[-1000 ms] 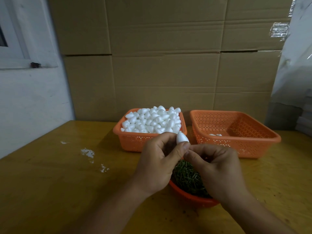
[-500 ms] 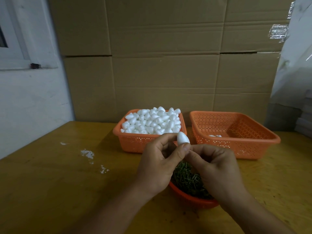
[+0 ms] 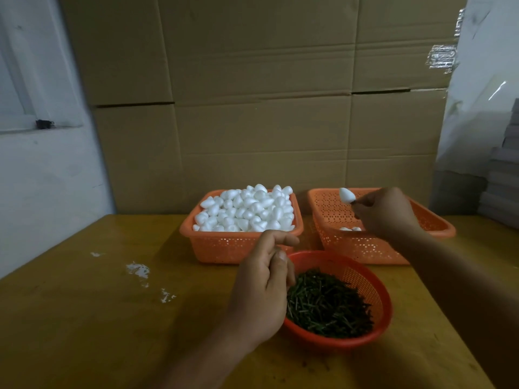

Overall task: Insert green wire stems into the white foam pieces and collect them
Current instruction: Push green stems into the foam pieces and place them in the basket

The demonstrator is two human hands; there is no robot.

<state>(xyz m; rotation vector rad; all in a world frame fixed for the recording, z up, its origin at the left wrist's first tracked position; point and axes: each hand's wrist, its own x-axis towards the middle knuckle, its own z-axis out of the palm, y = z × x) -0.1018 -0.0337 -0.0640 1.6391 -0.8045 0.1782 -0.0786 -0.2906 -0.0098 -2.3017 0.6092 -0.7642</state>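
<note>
One stemmed foam piece (image 3: 347, 195) pinched by right hand (image 3: 384, 213) over right basket (image 3: 438, 231): drop next; left hand (image 3: 261, 287) loose, empty.

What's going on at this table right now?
A person is assembling foam buds. The right hand pinches a white foam piece by its stem over the nearly empty orange basket. The left hand hangs relaxed beside the round basket of green stems. The other basket is heaped with unused foam.

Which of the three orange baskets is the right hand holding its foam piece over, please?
The right-hand rectangular basket, nearly empty; the other rectangular one brims with foam, the round one holds green stems.
</note>
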